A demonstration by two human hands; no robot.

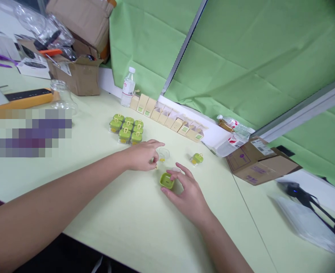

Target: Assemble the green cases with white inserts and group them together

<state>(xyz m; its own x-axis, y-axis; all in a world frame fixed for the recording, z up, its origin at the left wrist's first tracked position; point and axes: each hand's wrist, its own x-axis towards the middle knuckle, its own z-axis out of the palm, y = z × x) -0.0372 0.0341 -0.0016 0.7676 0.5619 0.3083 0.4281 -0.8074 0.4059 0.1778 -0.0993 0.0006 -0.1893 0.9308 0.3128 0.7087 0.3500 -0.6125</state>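
Green lid (164, 183) sits upside down, its hollow side up, low over the tabletop (121, 223), right in front of the person. It is almost square, so I can't pick out a long side. The right hand (188, 191) is the near one: the lid is just left of its palm. Its thumb is at the close edge and a finger bends over the far side, so those fingers look pinched on the lid, with the others spread out.

The left hand (143, 156) is up and to the left of the lid, a little farther from the person, and does not touch it. One finger points out straight and the rest curl in. A tiny yellow bit (156, 167) shows by the thumb; I can't tell if the fingers are squeezing it.

A clear cup (164, 154) is just beside the left hand, on its right side, and past the lid. One small green-topped box (197, 158) is alone farther right. More green-topped boxes (125, 134) make a bunch behind the left hand. Little paper boxes (157, 114) make a row at the back, with a water bottle (128, 88) at its left end.
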